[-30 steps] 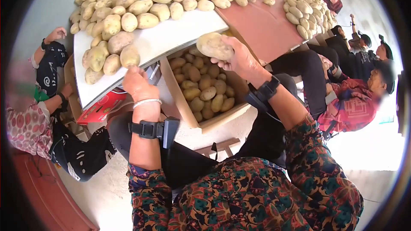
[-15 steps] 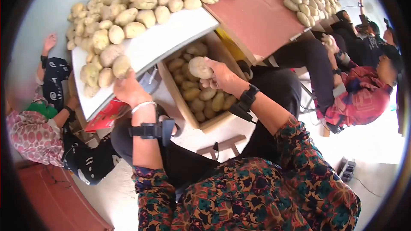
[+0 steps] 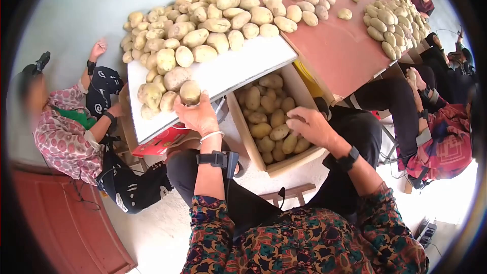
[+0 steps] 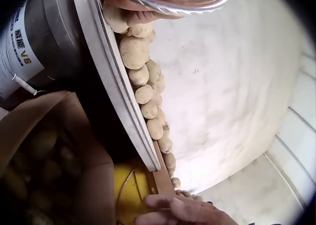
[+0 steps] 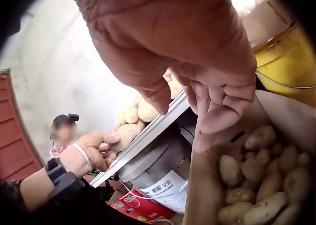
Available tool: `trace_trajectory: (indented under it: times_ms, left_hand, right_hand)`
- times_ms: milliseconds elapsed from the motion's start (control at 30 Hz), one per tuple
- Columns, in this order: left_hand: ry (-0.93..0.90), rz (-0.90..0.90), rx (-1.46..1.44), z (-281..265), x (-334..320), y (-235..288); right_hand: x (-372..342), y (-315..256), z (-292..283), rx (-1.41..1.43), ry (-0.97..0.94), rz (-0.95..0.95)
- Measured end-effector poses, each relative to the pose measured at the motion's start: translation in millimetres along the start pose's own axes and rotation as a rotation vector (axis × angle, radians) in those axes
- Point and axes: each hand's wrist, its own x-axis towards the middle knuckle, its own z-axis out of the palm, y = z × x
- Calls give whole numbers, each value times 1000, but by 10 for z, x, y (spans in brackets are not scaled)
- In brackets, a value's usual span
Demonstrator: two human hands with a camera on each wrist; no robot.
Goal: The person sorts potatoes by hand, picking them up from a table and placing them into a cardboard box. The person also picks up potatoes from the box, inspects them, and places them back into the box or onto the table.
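At the front edge of the white board (image 3: 233, 66), my left hand (image 3: 199, 115) holds a rounded potato (image 3: 190, 92), its thumb and fingers around the near side. Several more potatoes lie right beside that one. My right hand (image 3: 315, 128) is over the cardboard box (image 3: 242, 139), with nothing in its loosely bent fingers. Seen in the right wrist view, its thumb stands apart from the fingers (image 5: 224, 117). Inside the box lies a layer of potatoes (image 3: 278, 117).
A big potato heap (image 3: 203, 23) covers the back of the board. To its right, a reddish table (image 3: 324, 45) carries another pile (image 3: 395, 25). Under the board stand a dark bucket (image 5: 153, 173) and a red carton (image 3: 165, 139). People sit on both sides.
My right hand has come down over the box and let go of the potato it held. My left hand stays by the same potato at the board's edge. The head view has shifted.
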Motion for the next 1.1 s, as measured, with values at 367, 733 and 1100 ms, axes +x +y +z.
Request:
trace_trajectory:
  times_ms: [367, 733, 1100]
  left_hand:
    - [-637, -691, -861, -152, 2, 170]
    - [-1473, -623, -774, -263, -581, 493]
    - [-1965, -191, -82, -559, -1378, 253]
  right_hand:
    - [-392, -236, 50, 138, 20, 59]
    - [-418, -374, 121, 422, 152, -25]
    - [-661, 119, 238, 365, 71, 470]
